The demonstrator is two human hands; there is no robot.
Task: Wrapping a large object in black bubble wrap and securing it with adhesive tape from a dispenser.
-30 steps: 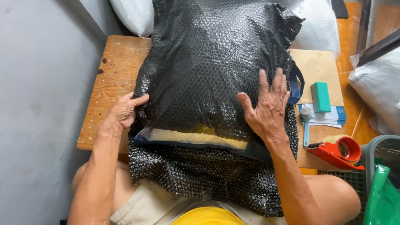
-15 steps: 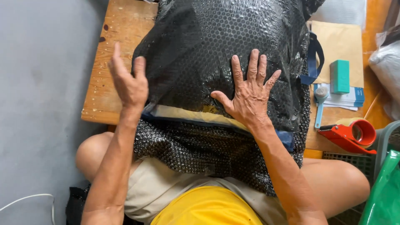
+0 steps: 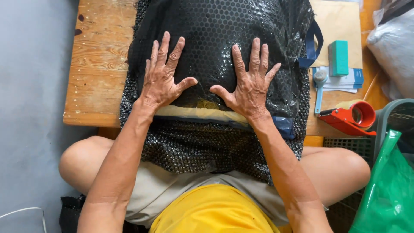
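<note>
We have both hands spread flat on the black bubble-wrapped bundle (image 3: 224, 47), which lies on the wooden surface (image 3: 99, 77) and takes up most of it. Our left hand (image 3: 161, 80) presses on the bundle's near left part, fingers fanned and released, gripping nothing. Our right hand (image 3: 250, 84) does the same on the near right part, thumb pointing inward toward the other thumb. Between and just below the hands a pale yellowish strip (image 3: 202, 113) of the contents shows at the bundle's near edge, and a loose flap of bubble wrap (image 3: 202, 146) hangs off the surface onto our lap.

To the right of the bundle we see a blue strap (image 3: 314, 47) poking out, then a teal box (image 3: 338, 58), a small brush (image 3: 319, 88) and a red tape dispenser (image 3: 351, 118), all near but apart from it.

In our judgement, the risk lies with that hanging flap: open palms only press, so the slick wrap could slide or spring back and uncover the pale strip. The bundle also overhangs the near edge, so uneven pressure might tip it toward our lap.
</note>
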